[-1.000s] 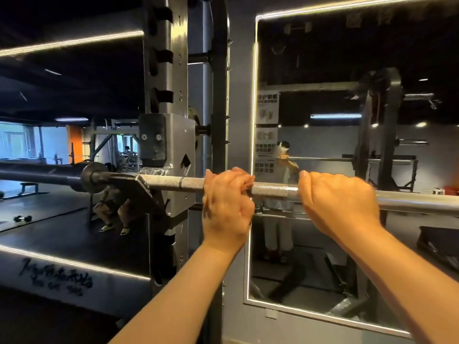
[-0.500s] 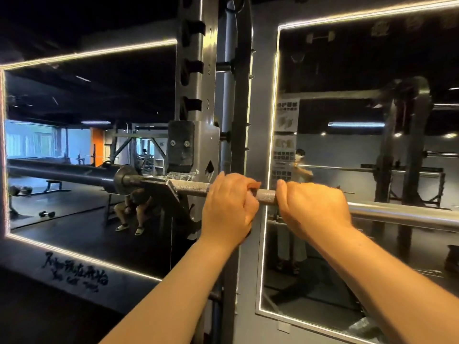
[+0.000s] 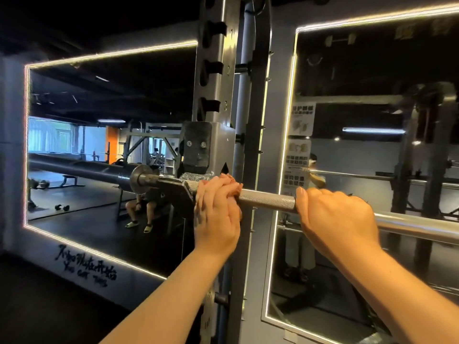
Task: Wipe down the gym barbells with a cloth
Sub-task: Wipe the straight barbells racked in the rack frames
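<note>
A steel barbell (image 3: 268, 201) with a knurled shaft lies across the rack at chest height, and its dark sleeve (image 3: 87, 170) sticks out to the left. My left hand (image 3: 218, 214) is wrapped around the shaft right against the rack's hook (image 3: 178, 192). A small reddish patch shows at its fingertips; I cannot tell whether it is a cloth. My right hand (image 3: 337, 217) grips the shaft a short way to the right, where the knurling ends. Bare knurled bar shows between the two hands.
The grey rack upright (image 3: 213, 70) with its slotted holes stands straight ahead. Lit-edged wall mirrors hang to its left (image 3: 99, 108) and right (image 3: 372, 70). They reflect benches, small dumbbells (image 3: 62, 207) on the floor and a seated person (image 3: 144, 207).
My left hand has slid left along the shaft until it meets the rack hook. The gap between my hands closed, then widened. The view has moved closer and turned left.
</note>
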`<state>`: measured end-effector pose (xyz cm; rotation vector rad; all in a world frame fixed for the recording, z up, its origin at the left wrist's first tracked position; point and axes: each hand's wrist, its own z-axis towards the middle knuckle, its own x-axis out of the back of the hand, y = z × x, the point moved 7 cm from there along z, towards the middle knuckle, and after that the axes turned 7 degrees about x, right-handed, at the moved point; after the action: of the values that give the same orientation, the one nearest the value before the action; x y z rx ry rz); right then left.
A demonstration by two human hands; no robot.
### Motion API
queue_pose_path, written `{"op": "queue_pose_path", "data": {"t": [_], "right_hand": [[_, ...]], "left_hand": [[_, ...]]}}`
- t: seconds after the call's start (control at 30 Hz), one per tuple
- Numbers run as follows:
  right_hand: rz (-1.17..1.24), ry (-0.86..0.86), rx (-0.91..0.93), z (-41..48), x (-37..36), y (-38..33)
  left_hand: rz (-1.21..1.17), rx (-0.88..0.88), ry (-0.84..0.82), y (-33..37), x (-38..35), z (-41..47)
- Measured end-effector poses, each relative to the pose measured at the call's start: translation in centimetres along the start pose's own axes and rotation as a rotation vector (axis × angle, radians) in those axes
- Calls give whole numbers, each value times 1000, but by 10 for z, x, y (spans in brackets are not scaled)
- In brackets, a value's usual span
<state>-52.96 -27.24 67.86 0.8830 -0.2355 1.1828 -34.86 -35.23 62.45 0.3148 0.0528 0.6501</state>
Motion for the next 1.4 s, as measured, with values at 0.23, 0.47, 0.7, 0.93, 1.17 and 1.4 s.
{"op": "queue_pose_path", "data": {"t": [0.23, 0.47, 0.7, 0.93, 1.17, 1.4], "right_hand": [[-22, -3, -21, 1, 1, -1], [-20, 20, -48, 2, 1, -1], [-60, 0, 3, 0, 3, -4], [-4, -65, 33, 3, 1, -4], [110, -161, 57, 5, 1, 4], [55, -250, 87, -5, 0, 37]], "left_hand": [[333, 376, -744, 5, -6, 85], [279, 231, -140, 18, 5, 58], [215, 73, -494, 42, -17, 60], [448, 202, -436, 46, -23, 62], [170, 17, -521, 69, -28, 45], [305, 259, -379, 45, -23, 58]]}}
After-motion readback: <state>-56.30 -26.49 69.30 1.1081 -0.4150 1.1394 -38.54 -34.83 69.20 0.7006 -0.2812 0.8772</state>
